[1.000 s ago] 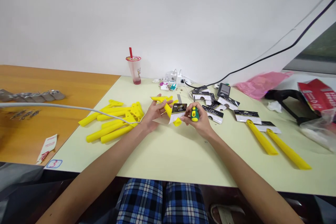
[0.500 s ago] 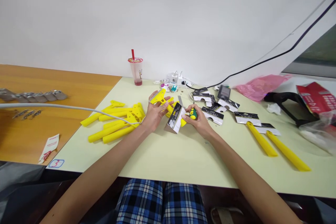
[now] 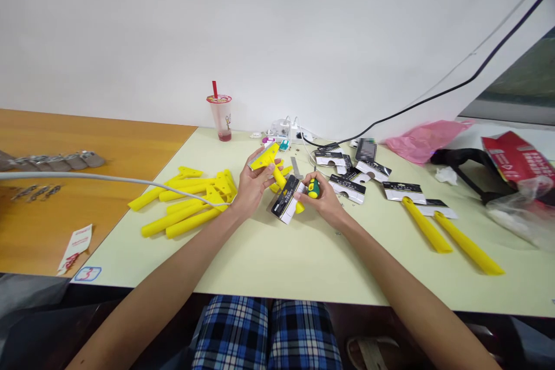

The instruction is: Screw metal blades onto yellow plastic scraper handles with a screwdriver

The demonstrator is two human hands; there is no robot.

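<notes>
A yellow scraper [image 3: 278,175] with a wide head is tilted in front of me, above the table. My left hand [image 3: 252,184] grips it close to its head. Around its handle sits a folded black-and-white cardboard sleeve [image 3: 286,201]. My right hand [image 3: 324,199] is closed on a green-and-yellow screwdriver [image 3: 313,188], whose shaft points away from me. The right fingers also touch the sleeve and the handle's lower end. To the left of my left hand lies a pile of yellow scraper handles [image 3: 186,217]. A metal blade [image 3: 296,167] rests behind the hands.
Several cardboard sleeves [image 3: 348,188] lie behind my right hand. Two sleeved scrapers [image 3: 427,225] rest at the right, near a pink bag [image 3: 425,140]. A drink cup [image 3: 220,118] stands by the wall. A grey cable [image 3: 113,178] crosses my left forearm's side.
The scraper has turned, so its head's flat face and the sleeve's black printed side show more. My right hand and the screwdriver have shifted slightly left. The view has moved a little.
</notes>
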